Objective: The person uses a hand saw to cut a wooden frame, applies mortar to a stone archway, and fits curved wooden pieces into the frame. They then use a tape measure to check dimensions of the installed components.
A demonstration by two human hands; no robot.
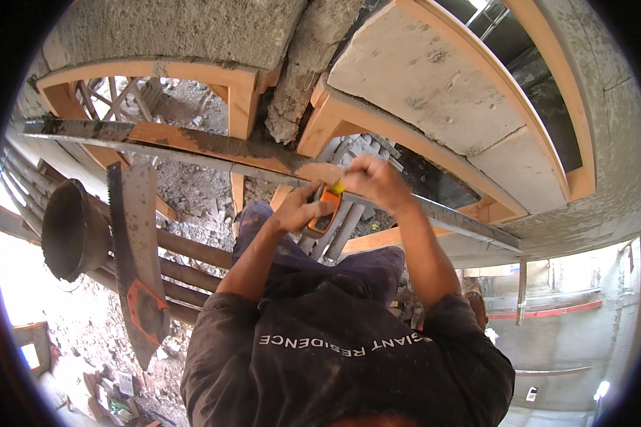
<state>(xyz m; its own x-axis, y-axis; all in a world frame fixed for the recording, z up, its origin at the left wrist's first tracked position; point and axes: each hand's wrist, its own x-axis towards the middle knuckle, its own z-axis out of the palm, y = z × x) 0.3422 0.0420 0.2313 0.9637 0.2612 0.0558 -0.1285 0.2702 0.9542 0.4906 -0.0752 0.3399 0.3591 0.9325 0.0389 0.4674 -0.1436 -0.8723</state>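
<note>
My left hand (297, 208) is wrapped round an orange and black tape measure (323, 211), held just in front of my body. A short stretch of its yellow blade (339, 186) shows at the top of the case. My right hand (379, 186) is closed at the end of that blade, its fingers pinched together. Just beyond both hands runs a long straight bar (192, 142), partly smeared with mortar, with a wooden face along part of it. I cannot tell whether either hand touches the bar.
A handsaw (137, 235) hangs by the poles (192, 248) at left, beside a dirty bucket (73, 229). Curved wooden frames (242, 107) surround window openings in the concrete wall (171, 32). Rubble (192, 107) lies below. A red strip (548, 310) crosses the wall at right.
</note>
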